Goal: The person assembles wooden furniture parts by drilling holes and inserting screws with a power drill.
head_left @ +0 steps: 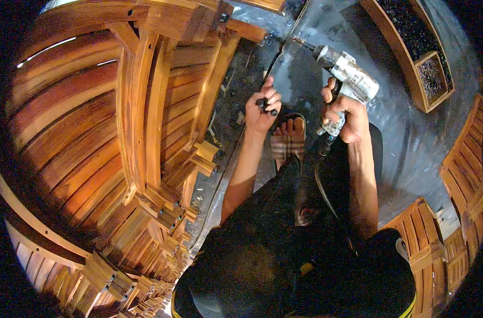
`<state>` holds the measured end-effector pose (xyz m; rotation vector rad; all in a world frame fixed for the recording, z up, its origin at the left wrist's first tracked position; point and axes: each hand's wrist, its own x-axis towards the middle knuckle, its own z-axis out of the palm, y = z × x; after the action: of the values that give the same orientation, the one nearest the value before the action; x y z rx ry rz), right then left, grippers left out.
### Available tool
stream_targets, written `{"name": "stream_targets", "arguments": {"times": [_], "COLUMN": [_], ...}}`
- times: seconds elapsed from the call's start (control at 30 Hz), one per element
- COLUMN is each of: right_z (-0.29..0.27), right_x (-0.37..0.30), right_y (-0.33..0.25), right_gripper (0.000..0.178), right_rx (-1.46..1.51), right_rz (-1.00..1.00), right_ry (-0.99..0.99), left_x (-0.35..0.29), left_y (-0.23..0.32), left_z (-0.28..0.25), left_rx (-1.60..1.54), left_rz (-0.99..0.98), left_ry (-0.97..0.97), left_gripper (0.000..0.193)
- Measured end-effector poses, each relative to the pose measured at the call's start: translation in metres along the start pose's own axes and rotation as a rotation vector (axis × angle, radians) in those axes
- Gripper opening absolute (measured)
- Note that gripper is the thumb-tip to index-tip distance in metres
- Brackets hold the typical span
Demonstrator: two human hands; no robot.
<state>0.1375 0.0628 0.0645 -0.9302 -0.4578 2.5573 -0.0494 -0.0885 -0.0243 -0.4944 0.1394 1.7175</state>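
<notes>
Dark trousers [284, 249] fill the lower middle of our view, and both bare forearms rise out of them toward the floor ahead. Our right hand [345, 119] is clenched around the grip of a worn, paint-spattered power drill [347, 71]; the drill's body sits just above the hand and its bit points up and to the left, over the wet, shiny grey floor [406, 138]. A dark cable [323, 185] hangs from the bottom of the grip and runs down past our leg.

Our left hand [261, 108] is just beside the right one, on its left and level with it, apart from the drill. Its fingers are curled around a small dark piece [266, 103], perhaps a screw or a bit; it is too small for us to tell. Below and between the two hands a sandalled foot [288, 139] rests on the floor.

To the left of the left hand stands a tall stack of reddish slatted wooden furniture frames [141, 122], near the hand but not touching it. At upper right, well apart from the drill, lies a wooden tray [408, 74] holding dark screws. More slatted wooden pieces [453, 212] lie along the right edge.
</notes>
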Motion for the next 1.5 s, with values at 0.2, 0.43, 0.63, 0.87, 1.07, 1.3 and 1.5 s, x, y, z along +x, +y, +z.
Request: {"name": "stream_targets", "arguments": {"times": [0.2,0.43,0.63,0.87,1.07,1.3,1.5], "right_z": [-0.016,-0.024,-0.019,-0.020,-0.003,-0.013,-0.010], "right_x": [0.002,0.001,-0.003,0.005,0.008,0.001,0.001], "right_y": [-0.003,-0.004,-0.007,0.005,0.010,0.002,0.004], "right_gripper": [0.033,0.036,0.033,0.032,0.031,0.035,0.035], "right_rx": [0.024,0.004,0.010,0.028,0.010,-0.035,-0.040], "right_rz": [-0.019,-0.027,-0.105,-0.127,-0.092,-0.105,-0.125], "right_ry": [0.057,0.085,0.183,0.359,0.367,0.426,0.414], "left_x": [0.011,0.003,-0.016,0.007,0.148,0.195,0.201], "left_y": [-0.008,-0.003,-0.012,-0.003,0.019,-0.014,-0.003], "left_z": [-0.004,-0.017,-0.024,0.002,0.075,0.095,0.087], "left_rx": [0.119,0.112,-0.067,0.537,2.157,2.820,2.965], "left_rz": [-0.012,-0.181,-0.329,-0.197,1.104,0.680,0.856], "left_ry": [0.377,0.361,0.476,0.467,0.049,0.293,0.384], "left_gripper": [0.019,0.018,0.015,0.027,0.022,0.038,0.031]}}
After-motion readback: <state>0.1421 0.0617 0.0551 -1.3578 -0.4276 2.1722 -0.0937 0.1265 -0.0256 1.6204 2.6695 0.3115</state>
